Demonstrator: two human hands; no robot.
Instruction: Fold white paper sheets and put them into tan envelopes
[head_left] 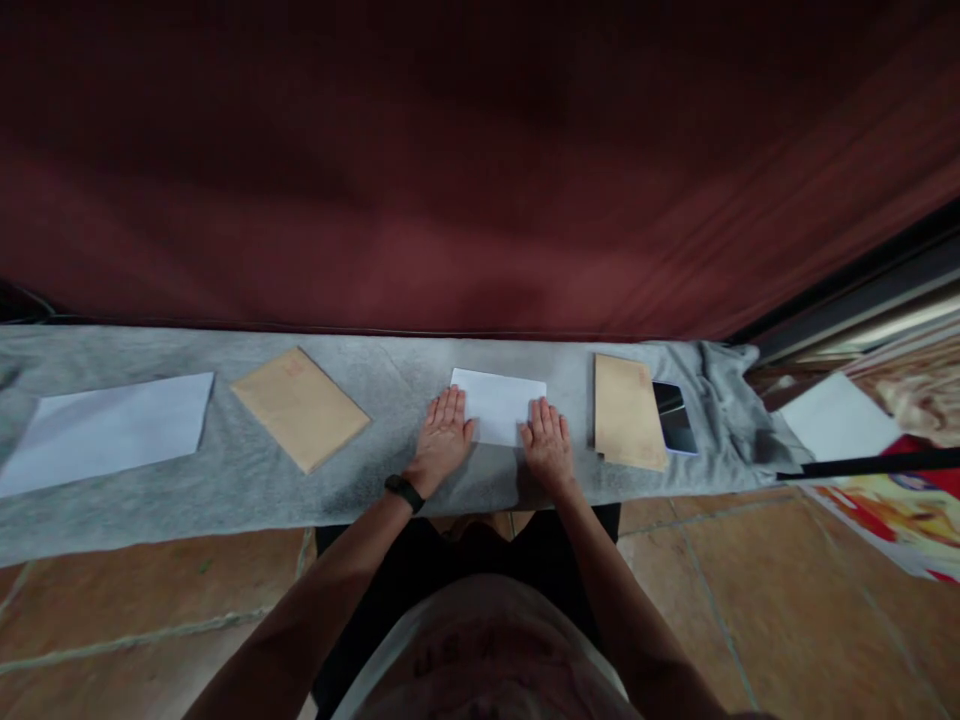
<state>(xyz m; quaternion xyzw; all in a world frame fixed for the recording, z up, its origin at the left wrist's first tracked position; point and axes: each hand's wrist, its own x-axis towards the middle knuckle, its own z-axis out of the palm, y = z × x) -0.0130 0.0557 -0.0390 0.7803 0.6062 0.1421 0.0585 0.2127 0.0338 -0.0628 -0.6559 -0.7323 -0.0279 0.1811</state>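
Observation:
A white sheet of paper [499, 405], which looks folded, lies flat in front of me on the grey cloth. My left hand [444, 435] rests on its left edge with the fingers stretched out flat and the thumb on the paper. On the right edge lies my right hand [547, 442], palm down, fingers extended and slightly apart. Neither hand grips anything. To the left of my left hand is a brown envelope [300, 408], set at a slant. Brown envelopes [628, 410] overlap in a small stack to the right of my right hand.
A larger white sheet stack [112, 425] lies at the far left. Beside the right envelopes sits a dark-screened phone [675, 418], partly covered by them. The grey cloth [397, 365] covers a narrow surface against a dark red upright panel [480, 200]. Tiled floor [712, 560] shows below.

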